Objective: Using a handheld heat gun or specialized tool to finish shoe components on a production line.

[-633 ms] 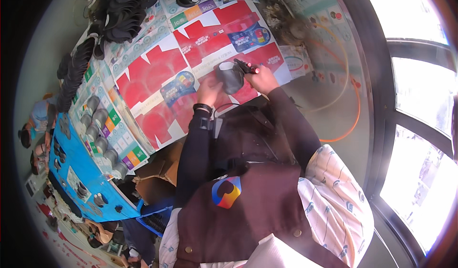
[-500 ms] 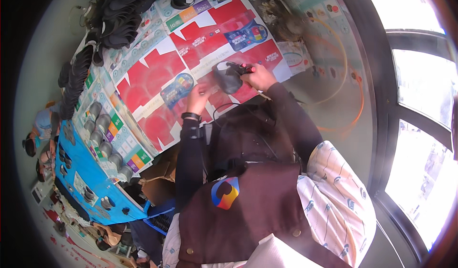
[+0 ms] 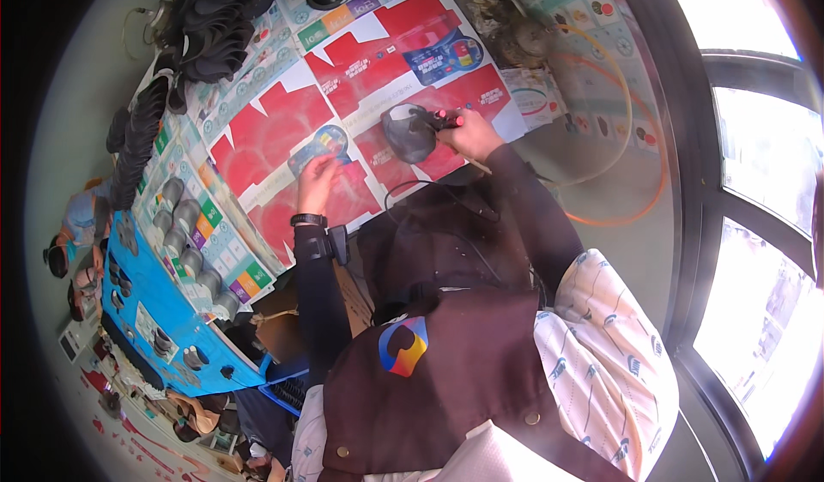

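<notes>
a dark, rounded cup-shaped piece (image 3: 410, 141) with a smooth, matte-looking face and a pale patch near its upper edge sits over the right half of a red printed card sheet (image 3: 273, 130), just in front of the right hand (image 3: 475, 139). that hand's fingers are curled around a slim dark tool (image 3: 441, 119) with pinkish-red ends, which meets the piece at its upper right; whether the fingertips also grip the piece, i cannot tell. the left hand (image 3: 315, 192) is well apart from it, over the sheet's blue printed oval, its fingers bent and drawn close together; i cannot tell whether they pinch anything.

the card is flat, with notched white edges, and lies on overlapping patterned papers (image 3: 206, 123). at the far left, thin dark curved pieces (image 3: 219, 34) are nested in ridged stacks; nearer, small grey rounded pieces (image 3: 190, 263) stand in two rows. beyond is a bright blue surface (image 3: 215, 381), with a brown cardboard box (image 3: 279, 338) near it. to the right, a looped orange hose (image 3: 662, 169) hangs beside a dark-framed window (image 3: 755, 327).
</notes>
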